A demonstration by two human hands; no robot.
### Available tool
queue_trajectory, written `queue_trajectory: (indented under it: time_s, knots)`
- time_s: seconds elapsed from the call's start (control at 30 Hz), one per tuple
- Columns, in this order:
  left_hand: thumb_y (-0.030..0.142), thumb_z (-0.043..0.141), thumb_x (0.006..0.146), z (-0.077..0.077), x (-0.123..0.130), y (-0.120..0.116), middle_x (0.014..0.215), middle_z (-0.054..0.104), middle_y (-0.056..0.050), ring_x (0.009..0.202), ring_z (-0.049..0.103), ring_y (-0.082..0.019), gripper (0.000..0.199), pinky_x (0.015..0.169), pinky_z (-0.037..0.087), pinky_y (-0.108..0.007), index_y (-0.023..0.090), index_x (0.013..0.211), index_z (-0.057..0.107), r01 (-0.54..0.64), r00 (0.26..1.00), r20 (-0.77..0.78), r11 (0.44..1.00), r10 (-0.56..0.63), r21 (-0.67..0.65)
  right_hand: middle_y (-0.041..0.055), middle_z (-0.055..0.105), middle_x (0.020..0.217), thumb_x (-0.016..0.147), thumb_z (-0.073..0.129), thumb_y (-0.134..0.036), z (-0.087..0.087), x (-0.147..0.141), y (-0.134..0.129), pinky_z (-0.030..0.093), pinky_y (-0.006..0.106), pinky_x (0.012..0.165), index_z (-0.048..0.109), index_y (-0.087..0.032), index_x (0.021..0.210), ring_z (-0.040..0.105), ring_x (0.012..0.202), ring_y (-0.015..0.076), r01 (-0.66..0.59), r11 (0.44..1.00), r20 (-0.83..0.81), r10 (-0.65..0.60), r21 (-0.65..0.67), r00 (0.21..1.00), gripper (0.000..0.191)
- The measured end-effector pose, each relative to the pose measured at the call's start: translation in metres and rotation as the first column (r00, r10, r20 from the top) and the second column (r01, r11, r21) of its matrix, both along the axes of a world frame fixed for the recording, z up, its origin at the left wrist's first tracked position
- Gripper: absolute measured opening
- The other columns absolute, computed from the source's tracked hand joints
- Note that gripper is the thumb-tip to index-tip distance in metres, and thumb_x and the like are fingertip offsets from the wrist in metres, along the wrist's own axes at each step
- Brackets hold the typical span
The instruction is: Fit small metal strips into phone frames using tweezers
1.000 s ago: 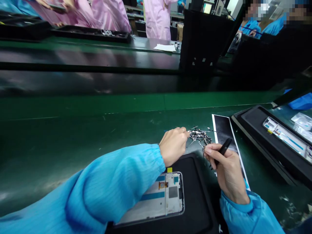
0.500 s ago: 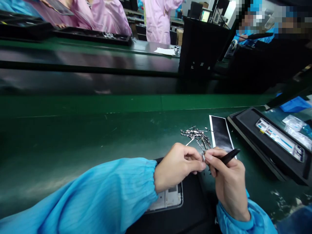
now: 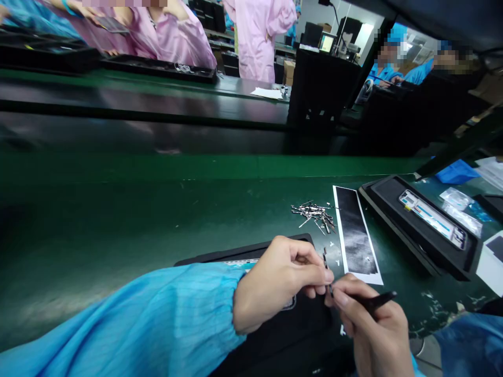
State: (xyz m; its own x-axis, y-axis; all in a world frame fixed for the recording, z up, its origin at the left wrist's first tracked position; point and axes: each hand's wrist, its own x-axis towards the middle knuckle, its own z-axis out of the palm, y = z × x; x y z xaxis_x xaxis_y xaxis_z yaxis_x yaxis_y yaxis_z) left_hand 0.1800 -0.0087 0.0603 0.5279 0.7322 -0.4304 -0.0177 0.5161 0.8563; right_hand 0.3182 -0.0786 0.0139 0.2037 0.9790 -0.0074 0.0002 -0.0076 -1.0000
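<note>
My left hand (image 3: 281,280) pinches a thin dark strip (image 3: 325,257), possibly a small flex part, between thumb and fingertips. My right hand (image 3: 375,319) is closed round a slim black pen-like tool (image 3: 383,301); its working tip is hidden. The right fingertips meet the strip's lower end, close beside my left thumb. Beneath my left wrist lies a phone frame (image 3: 290,303), mostly covered by hand and sleeve, on a black padded tray (image 3: 283,335). Just beyond my hands, a loose pile of similar thin strips (image 3: 314,213) rests on the green table.
A black sheet with white borders (image 3: 356,230) lies right of the pile. Farther right, a black foam tray (image 3: 396,209) bears another phone frame (image 3: 432,217), near clear plastic bags (image 3: 463,212). Across the bench are people in pink and blue garments and black trays (image 3: 157,69).
Both hands have shifted slightly down, and the right has turned lower. The dark strip now shows upright between the left fingertips. The camera view has shifted a little.
</note>
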Motion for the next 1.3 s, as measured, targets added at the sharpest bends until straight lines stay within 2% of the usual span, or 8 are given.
queue_trajectory:
  time_s: [0.13, 0.37, 0.5, 0.6, 0.87, 1.07, 1.2, 1.3]
  knots:
    - [0.022, 0.069, 0.055, 0.001, 0.001, -0.009, 0.045, 0.053, 0.003, 0.046, 0.046, -0.006, 0.019, 0.047, 0.035, -0.017, 0.011, 0.051, 0.055, -0.005, 1.0, 0.007, 1.0, 0.005, -0.001, 0.0041, 0.057, 0.061, 0.07, 0.062, -0.028, 0.0, 0.001, -0.014, 0.025, 0.019, 0.034, 0.067, -0.021, 0.067, 0.038, 0.04, 0.0054, -0.058, 0.996, -0.087, 0.053, -0.062, 0.995, 0.009]
    - [0.021, 0.067, 0.055, 0.003, 0.003, -0.02, 0.044, 0.051, 0.004, 0.043, 0.044, -0.005, 0.018, 0.045, 0.033, -0.016, 0.011, 0.049, 0.053, -0.017, 1.0, 0.019, 1.0, 0.017, 0.0, 0.004, 0.058, 0.061, 0.068, 0.064, -0.025, -0.003, 0.004, -0.023, 0.026, 0.018, 0.032, 0.069, -0.023, 0.071, 0.041, 0.039, 0.0062, -0.093, 0.996, -0.138, 0.091, -0.007, 0.986, 0.006]
    - [0.018, 0.061, 0.056, 0.004, 0.006, -0.024, 0.045, 0.051, 0.003, 0.044, 0.044, -0.006, 0.012, 0.045, 0.033, -0.016, 0.011, 0.05, 0.054, -0.008, 1.0, 0.019, 1.0, 0.008, 0.012, 0.0023, 0.056, 0.059, 0.063, 0.069, -0.027, 0.001, -0.003, -0.028, 0.031, 0.018, 0.038, 0.068, -0.025, 0.066, 0.052, 0.053, 0.0111, 0.034, 0.999, -0.15, -0.033, -0.001, 0.988, 0.004]
    - [0.016, 0.059, 0.057, 0.006, 0.008, -0.026, 0.045, 0.051, 0.003, 0.044, 0.043, -0.006, 0.01, 0.045, 0.033, -0.016, 0.011, 0.05, 0.053, 0.0, 1.0, 0.024, 1.0, 0.0, 0.029, 0.0013, 0.056, 0.059, 0.059, 0.072, -0.031, 0.006, -0.009, -0.031, 0.037, 0.021, 0.047, 0.067, -0.023, 0.062, 0.052, 0.055, 0.011, 0.13, 0.991, -0.161, -0.129, -0.005, 0.978, 0.009]
    - [0.011, 0.056, 0.062, 0.016, 0.012, -0.038, 0.046, 0.05, 0.004, 0.048, 0.044, -0.008, 0.015, 0.047, 0.034, -0.017, 0.013, 0.049, 0.051, -0.001, 0.999, -0.031, 0.98, 0.007, 0.2, 0.0015, 0.056, 0.057, 0.06, 0.071, -0.031, 0.005, -0.006, -0.037, 0.035, 0.023, 0.047, 0.068, -0.023, 0.063, 0.05, 0.053, 0.0115, 0.149, 0.988, -0.159, -0.142, 0.03, 0.977, 0.009]
    - [0.013, 0.054, 0.066, 0.012, 0.009, -0.044, 0.05, 0.048, 0.004, 0.051, 0.043, -0.008, 0.017, 0.048, 0.033, -0.017, 0.015, 0.051, 0.05, -0.013, 0.993, -0.1, 0.927, 0.055, 0.375, -0.0004, 0.052, 0.053, 0.061, 0.071, -0.031, 0.005, -0.008, -0.036, 0.025, 0.022, 0.041, 0.069, -0.024, 0.064, 0.041, 0.046, 0.007, 0.2, 0.978, -0.113, -0.192, 0.064, 0.975, 0.008]
    - [0.013, 0.054, 0.07, 0.006, 0.008, -0.049, 0.053, 0.049, 0.003, 0.053, 0.046, -0.008, 0.019, 0.051, 0.035, -0.017, 0.015, 0.051, 0.05, -0.075, 0.988, -0.068, 0.823, 0.137, 0.563, -0.0006, 0.053, 0.056, 0.062, 0.071, -0.03, 0.003, -0.01, -0.034, 0.031, 0.022, 0.047, 0.068, -0.024, 0.064, 0.044, 0.051, 0.008, 0.23, 0.97, -0.123, -0.22, 0.082, 0.968, 0.007]
    - [0.01, 0.054, 0.071, 0.002, 0.008, -0.051, 0.056, 0.054, 0.003, 0.055, 0.05, -0.008, 0.018, 0.054, 0.037, -0.017, 0.015, 0.054, 0.052, -0.098, 0.987, -0.038, 0.763, 0.159, 0.638, -0.0009, 0.054, 0.057, 0.064, 0.069, -0.028, 0.002, -0.007, -0.032, 0.033, 0.021, 0.047, 0.068, -0.026, 0.067, 0.047, 0.052, 0.0085, 0.199, 0.971, -0.093, -0.187, 0.131, 0.978, 0.003]
